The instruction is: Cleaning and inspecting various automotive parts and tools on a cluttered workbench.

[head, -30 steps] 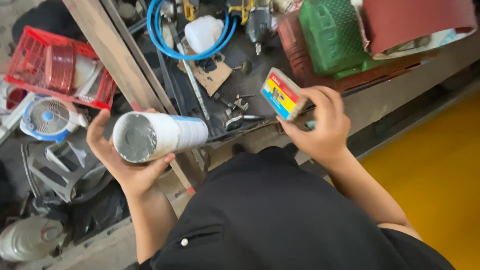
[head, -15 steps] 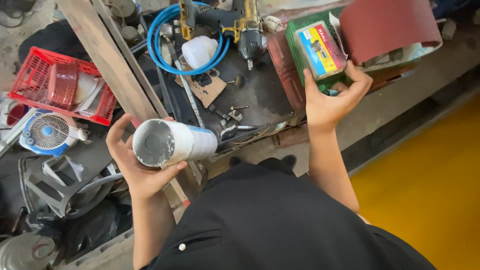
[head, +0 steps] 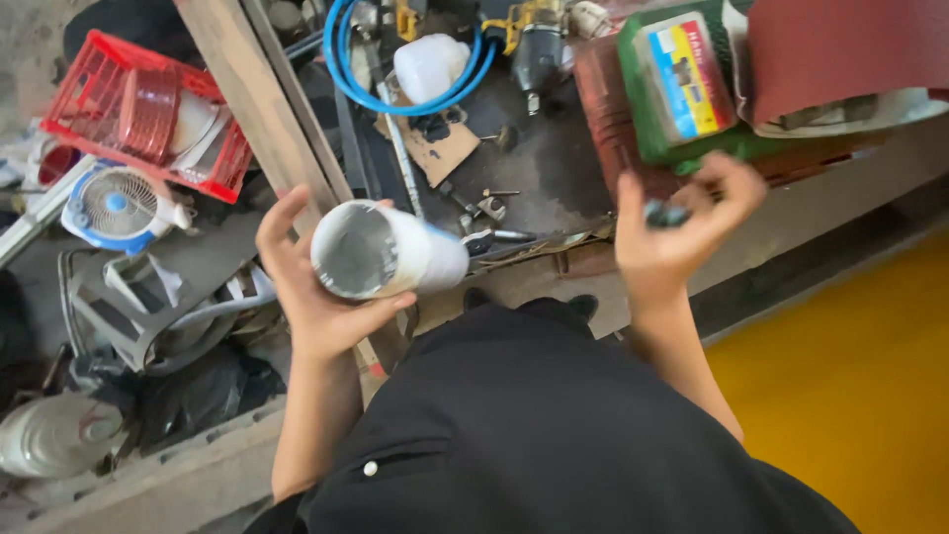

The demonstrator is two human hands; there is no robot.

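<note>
My left hand [head: 311, 287] grips a short white pipe section [head: 386, 252], its open grey end turned toward me, held above the cluttered bench edge. My right hand [head: 672, 232] is drawn back just below a green crate [head: 643, 119]; its fingers curl around a small dark object [head: 664, 213] that I cannot identify. A colourful small box [head: 684, 87] lies on top of the green crate, apart from my hand.
A red basket [head: 213, 163] with a red roll stands at the left, beside a small blue-and-white fan [head: 114, 208]. A blue hose coil [head: 415, 94], a white jug [head: 432, 64], wooden planks [head: 252, 109] and small metal parts lie on the dark bench. Yellow floor [head: 850, 396] at right.
My right hand carried the colourful box up to the green crate, let it go there and pulled back. The left hand kept holding the pipe.
</note>
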